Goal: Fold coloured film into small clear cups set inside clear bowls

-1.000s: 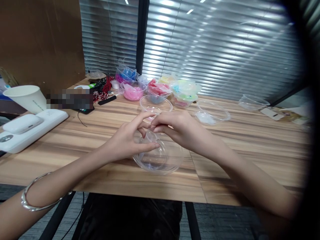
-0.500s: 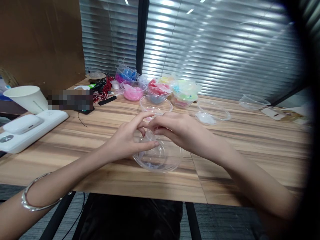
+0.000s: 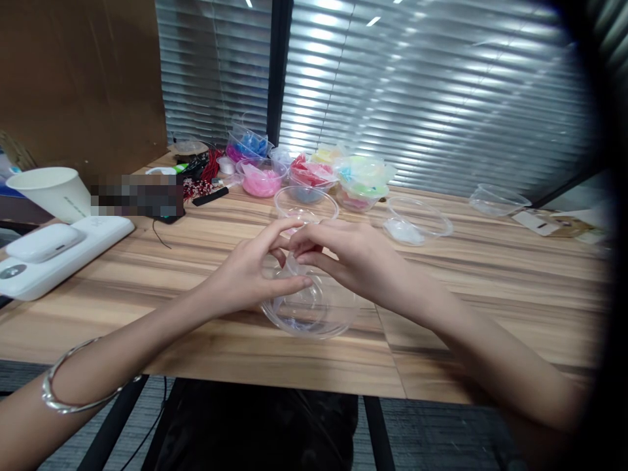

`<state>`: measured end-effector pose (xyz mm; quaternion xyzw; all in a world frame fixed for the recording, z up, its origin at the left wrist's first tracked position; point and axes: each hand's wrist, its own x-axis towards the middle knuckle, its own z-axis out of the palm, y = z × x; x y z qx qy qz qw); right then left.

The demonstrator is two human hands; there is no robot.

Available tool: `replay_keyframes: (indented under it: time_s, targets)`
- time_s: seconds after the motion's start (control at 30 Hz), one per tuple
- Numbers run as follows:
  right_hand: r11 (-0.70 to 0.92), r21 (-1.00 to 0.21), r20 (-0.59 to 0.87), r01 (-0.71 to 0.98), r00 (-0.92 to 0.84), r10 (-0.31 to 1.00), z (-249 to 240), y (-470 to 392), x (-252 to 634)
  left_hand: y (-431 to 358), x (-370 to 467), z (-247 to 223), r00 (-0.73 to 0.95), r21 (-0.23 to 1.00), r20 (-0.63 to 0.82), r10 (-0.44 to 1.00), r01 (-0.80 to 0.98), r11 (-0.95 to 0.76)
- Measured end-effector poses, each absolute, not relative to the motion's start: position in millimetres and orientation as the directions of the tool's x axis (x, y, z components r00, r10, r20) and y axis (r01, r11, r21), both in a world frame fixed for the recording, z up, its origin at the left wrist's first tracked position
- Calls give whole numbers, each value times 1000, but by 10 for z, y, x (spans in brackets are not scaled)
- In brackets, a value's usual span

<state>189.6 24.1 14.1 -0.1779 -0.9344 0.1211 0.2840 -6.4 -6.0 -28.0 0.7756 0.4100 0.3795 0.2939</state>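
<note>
On the wooden table just in front of me stands a clear plastic bowl (image 3: 338, 320) with a bluish bit at its bottom. Over its left rim is my left hand (image 3: 265, 261), thumb stretched out and apart from the curved fingers. My right hand (image 3: 338, 252) bends over the far side of the bowl, its fingers pinched on a small clear plastic bag (image 3: 294, 265). Part of that bag is hidden behind the fingers, and whether the left fingers also touch it is unclear. Both hands' fingertips meet above the bowl.
Behind the hands is another clear bowl (image 3: 307, 199). Several bowls of coloured pieces, such as a pink one (image 3: 261, 180), line the back. A clear lid (image 3: 432, 226) lies right of them. At left are a paper cup (image 3: 53, 193) and a white power bank (image 3: 83, 245).
My right fingers have shifted very slightly to the left over the bowl. Otherwise the hands and the things on the table stay put.
</note>
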Motion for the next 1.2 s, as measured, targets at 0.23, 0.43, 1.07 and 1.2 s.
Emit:
replay_keyframes:
  time_s: [0.23, 0.43, 1.07, 1.2]
  targets:
    - [937, -273, 483, 217, -812, 328, 136, 240, 1896, -57, -63, -265, 393, 781, 329, 859, 397, -481]
    - [920, -311, 412, 238, -839, 356, 98, 253, 1886, -74, -60, -224, 378, 767, 317, 870, 437, -469]
    - [871, -89, 85, 483, -868, 490, 239, 46, 1947, -72, -129, -263, 414, 387, 591, 693, 607, -693]
    - [878, -118, 9, 464, -883, 468, 155, 91, 1989, -60, -132, -259, 408, 361, 604, 685, 625, -692]
